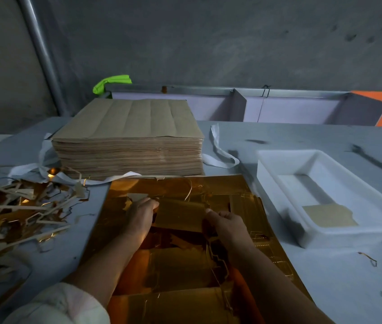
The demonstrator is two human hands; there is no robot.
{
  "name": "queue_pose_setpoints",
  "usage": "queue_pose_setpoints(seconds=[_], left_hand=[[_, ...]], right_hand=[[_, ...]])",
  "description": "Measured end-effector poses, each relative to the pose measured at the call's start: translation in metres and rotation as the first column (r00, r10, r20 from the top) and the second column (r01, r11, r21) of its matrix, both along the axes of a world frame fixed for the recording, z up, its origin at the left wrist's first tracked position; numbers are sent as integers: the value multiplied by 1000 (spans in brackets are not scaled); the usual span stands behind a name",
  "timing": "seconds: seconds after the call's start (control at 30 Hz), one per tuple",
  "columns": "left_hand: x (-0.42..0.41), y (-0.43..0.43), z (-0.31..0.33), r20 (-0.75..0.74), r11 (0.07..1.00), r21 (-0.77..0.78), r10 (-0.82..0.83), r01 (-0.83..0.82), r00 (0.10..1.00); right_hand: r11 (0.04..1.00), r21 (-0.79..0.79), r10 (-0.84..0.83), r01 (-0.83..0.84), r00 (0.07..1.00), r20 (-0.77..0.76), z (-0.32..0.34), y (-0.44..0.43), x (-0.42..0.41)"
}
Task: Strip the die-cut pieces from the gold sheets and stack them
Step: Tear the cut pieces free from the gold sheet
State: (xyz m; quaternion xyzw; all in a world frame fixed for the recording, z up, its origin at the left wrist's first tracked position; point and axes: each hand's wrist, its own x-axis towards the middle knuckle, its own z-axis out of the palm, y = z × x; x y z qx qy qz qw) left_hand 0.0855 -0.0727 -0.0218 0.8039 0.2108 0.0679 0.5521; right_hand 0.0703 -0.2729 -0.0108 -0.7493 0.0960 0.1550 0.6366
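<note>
While both hands work at the middle of the gold sheets (pixel 136 187), we see them take one die-cut piece (pixel 180 216) from either end: the left hand (pixel 140 213) curls its fingers round the piece's left edge, and the right hand (pixel 226 222) pinches the right edge, thumb on top and fingers tucked under. The piece sits between them, lifted a little off the sheets and slightly bowed (its underside is hidden from us). The gold sheets lie flat on the grey table (pixel 325 277), their far edge touching the foot of a tall stack of brown sheets (pixel 129 136), their right edge running just beside a white tray (pixel 285 206). Inside the tray, at its near end, lies one tan piece (pixel 329 215); the rest of its floor is bare. To the left, a heap of stripped scrap (pixel 21 206) spreads almost to the sheets' left edge, so room on that side is tight. A white strap (pixel 218 148) loops round the base of the brown stack. Open table shows to the right, near the tray's front wall, with only a few thin slivers on it. A pale sleeve (pixel 63 305) covers the left upper arm.
</note>
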Motion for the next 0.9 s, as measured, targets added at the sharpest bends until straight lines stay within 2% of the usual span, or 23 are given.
queue_pose_setpoints(seconds=[0.13, 0.23, 0.4, 0.47, 0.7, 0.83, 0.9], left_hand=[[-4, 0, 0, 33, 997, -72, 31, -29, 999], [-5, -1, 0, 53, 995, -91, 44, -39, 998], [-6, -3, 1, 78, 994, -104, 54, -46, 996], [-6, -3, 0, 96, 991, -121, 70, -58, 993], [-4, 0, -6, 161, 976, -194, 134, -102, 978], [-3, 2, -7, 192, 971, -201, 166, -126, 967], [-3, 4, -10, 211, 973, -185, 180, -142, 961]], right_hand=[[997, -69, 39, -42, 999, -36, 5, 1, 7], [974, -202, 98, -99, 995, -19, 9, -1, 15], [878, -479, 100, -22, 985, 138, 21, -9, 31], [872, -490, 99, -9, 982, 159, 25, -12, 38], [911, -411, 78, -42, 994, 71, 24, 1, 56], [895, -442, 38, -58, 998, -55, 20, 12, 65], [882, -467, 32, -61, 997, -69, 18, 14, 68]])
